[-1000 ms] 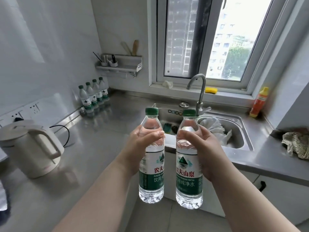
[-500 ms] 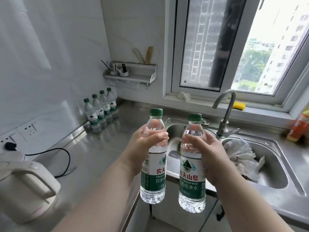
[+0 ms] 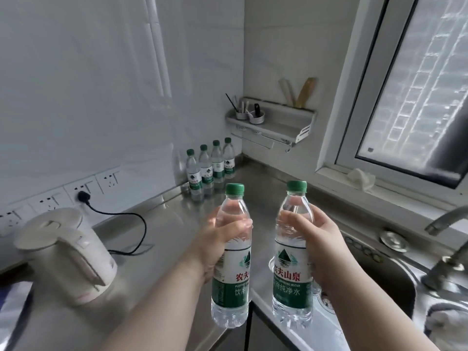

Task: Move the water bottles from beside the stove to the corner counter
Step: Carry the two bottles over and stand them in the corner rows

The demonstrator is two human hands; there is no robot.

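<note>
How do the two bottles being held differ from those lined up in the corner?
Two bottles are held: the left bottle in the left hand, the right bottle in the right hand; the corner row has four. The held pair is off the counter; the corner row stands on it. All have green caps and labels.

Left hand (image 3: 220, 243): curled round the upper part of the left bottle (image 3: 231, 285), with the thumb lying across the near side and the fingers hidden behind.
Right hand (image 3: 320, 243): wrapped round the upper part of the right bottle (image 3: 292, 282) in a mirrored grip, thumb to the front.
Left forearm (image 3: 157, 307): bare, reaching in from the lower left.
Right forearm (image 3: 372, 317): bare, reaching in from the lower right.
Hands together: side by side at about the same height — apart, not touching.
</note>
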